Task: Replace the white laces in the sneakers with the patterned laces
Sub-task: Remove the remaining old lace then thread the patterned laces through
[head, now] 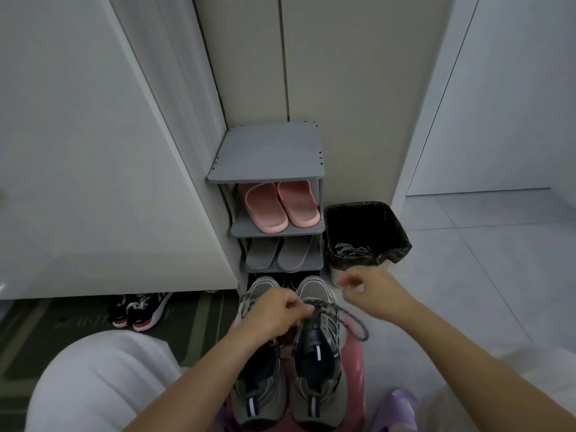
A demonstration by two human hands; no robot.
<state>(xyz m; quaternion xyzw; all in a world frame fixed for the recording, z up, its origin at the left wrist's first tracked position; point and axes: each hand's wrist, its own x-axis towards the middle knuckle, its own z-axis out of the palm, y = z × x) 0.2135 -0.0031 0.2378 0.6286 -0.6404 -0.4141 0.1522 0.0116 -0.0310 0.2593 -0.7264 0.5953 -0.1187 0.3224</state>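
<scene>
- Pair of grey sneakers side by side on a pink stool, toes past its far edge, heels toward its near edge.
- Dark patterned lace threaded through the right-side shoe, one loop hanging off over the stool's right edge.
- Left hand over the laced fronts of both shoes, fingers curled and pinching the patterned lace by the right-side shoe's upper eyelets.
- Right hand raised above and beyond the stool's far right corner, apart from the shoes, fingers curled and blurred; impossible to tell whether anything is pinched.
- White laces in a tangle inside the bin with its black liner, on the floor just right of the shoe rack.
- Pink slippers on the rack's second shelf, grey slippers on the shelf below.
- Black, white and red trainers at the far edge of a dark mat, under the white cabinet on the left.
- White-clad knee near the lower left.
</scene>
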